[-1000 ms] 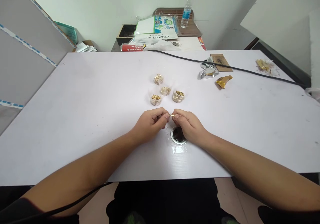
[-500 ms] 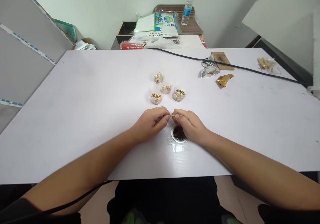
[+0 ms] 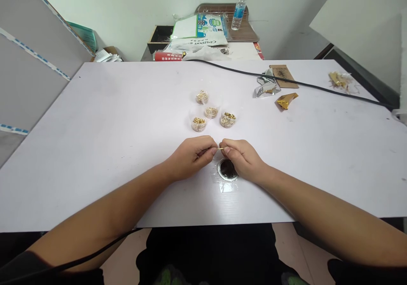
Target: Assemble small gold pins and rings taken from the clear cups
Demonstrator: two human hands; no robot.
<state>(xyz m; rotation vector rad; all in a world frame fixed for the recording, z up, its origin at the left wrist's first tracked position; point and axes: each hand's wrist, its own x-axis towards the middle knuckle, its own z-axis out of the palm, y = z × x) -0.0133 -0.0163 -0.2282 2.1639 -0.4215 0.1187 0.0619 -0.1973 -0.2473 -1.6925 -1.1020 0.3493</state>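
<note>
Between my fingertips stretches a thin gold-coloured metal pin [image 3: 220, 149], its ends hidden in both pinches. My left hand [image 3: 197, 155] is closed on its left end, and my right hand [image 3: 243, 157] is closed on the other. Just below the fingers, a round dark disc with a silver rim [image 3: 226, 169] is set in the tabletop under clear film; my right hand covers part of it. Beyond my hands stand small clear cups holding gold pieces: a left cup [image 3: 199, 124], a right cup [image 3: 228, 120], a middle cup [image 3: 210, 112] and a far cup [image 3: 202, 97].
A black cable [image 3: 241, 71] crosses the far side of the white table [image 3: 111, 141]. Near it lie silver foil [image 3: 267, 90], gold foil [image 3: 286, 101], a brown card [image 3: 284, 77] and a clear bag of gold pieces [image 3: 341, 81]. A water bottle [image 3: 238, 15] stands behind.
Both hands keep their pinch on the pin, almost in the same place. The whole view has shifted very slightly; the cups and foil lie as before.
</note>
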